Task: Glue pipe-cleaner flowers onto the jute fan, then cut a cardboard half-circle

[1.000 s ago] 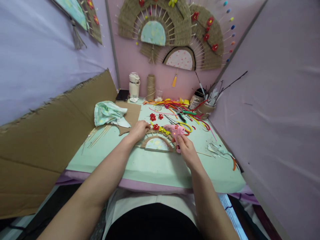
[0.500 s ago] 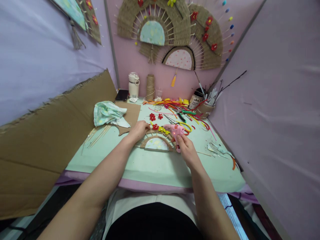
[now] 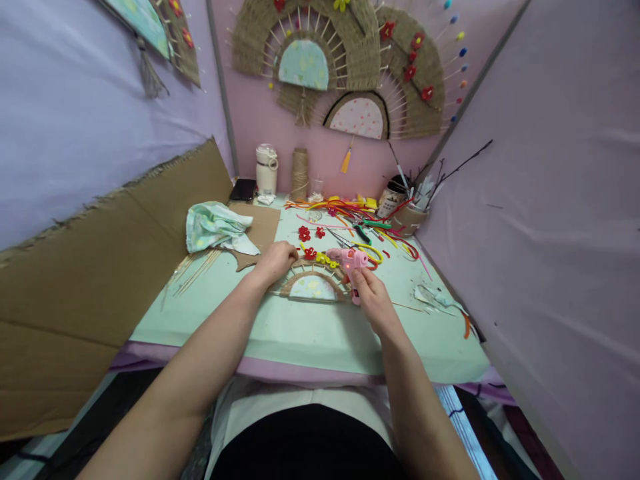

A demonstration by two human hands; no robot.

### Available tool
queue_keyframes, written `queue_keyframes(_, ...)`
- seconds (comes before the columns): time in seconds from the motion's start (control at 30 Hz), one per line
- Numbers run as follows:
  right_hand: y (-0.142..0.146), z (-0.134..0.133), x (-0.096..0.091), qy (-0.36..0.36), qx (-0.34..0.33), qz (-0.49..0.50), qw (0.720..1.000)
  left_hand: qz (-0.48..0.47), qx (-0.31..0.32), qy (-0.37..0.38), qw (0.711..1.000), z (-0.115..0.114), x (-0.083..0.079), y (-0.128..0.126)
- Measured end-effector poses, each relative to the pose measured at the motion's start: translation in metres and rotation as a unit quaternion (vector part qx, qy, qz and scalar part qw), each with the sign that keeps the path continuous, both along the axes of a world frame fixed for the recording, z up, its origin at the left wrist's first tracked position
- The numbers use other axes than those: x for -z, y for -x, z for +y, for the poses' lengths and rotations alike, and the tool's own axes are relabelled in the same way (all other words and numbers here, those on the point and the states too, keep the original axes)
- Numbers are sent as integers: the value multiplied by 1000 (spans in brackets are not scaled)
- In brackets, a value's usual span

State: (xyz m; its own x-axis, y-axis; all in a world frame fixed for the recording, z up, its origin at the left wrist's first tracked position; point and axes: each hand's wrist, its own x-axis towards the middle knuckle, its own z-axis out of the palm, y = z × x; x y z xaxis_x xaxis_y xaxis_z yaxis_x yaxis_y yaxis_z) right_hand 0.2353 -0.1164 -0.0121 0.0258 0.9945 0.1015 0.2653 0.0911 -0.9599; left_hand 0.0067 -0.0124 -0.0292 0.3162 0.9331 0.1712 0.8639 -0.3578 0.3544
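My right hand [image 3: 373, 297] grips a pink hot glue gun [image 3: 353, 260] by its handle, the nozzle pointing left. Below the nozzle lies a small half-round woven fan [image 3: 313, 288] with a pale floral fabric centre and thin sticks. Yellow pipe-cleaner flowers [image 3: 327, 260] and a red pipe-cleaner flower [image 3: 310, 253] sit along its upper edge. At the fan's upper left, my left hand [image 3: 277, 261] is closed with its fingertips pinched together; what they hold, if anything, is hidden. Two more red flowers [image 3: 305, 233] lie just beyond the fan.
Scissors with yellow handles [image 3: 370, 252], green-handled pliers [image 3: 363, 233] and coloured pipe cleaners [image 3: 340, 208] lie behind the glue gun. Crumpled fabric [image 3: 217, 225] lies at left near thin sticks [image 3: 197, 272]. A bottle [image 3: 267, 170], twine spool [image 3: 300, 175] and brush pots [image 3: 409, 219] stand at the back.
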Motion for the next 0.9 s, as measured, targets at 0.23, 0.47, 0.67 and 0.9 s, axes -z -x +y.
queue_keyframes(0.23,-1,1,2,1,0,2,1000,23,4,2,1000,-1,0,-1)
queue_keyframes(0.47,-2,-1,-1,2,4,2,1000,2,-14,-13,1000,-4,-5,-1)
queue_keyframes(0.67,-3,0,0,1,8,10,1000,5,-23,-15,1000,-1,-4,0)
queue_keyframes(0.9,-18,-1,2,2,29,57,998,-29,-39,-40,998,-11,-21,-9)
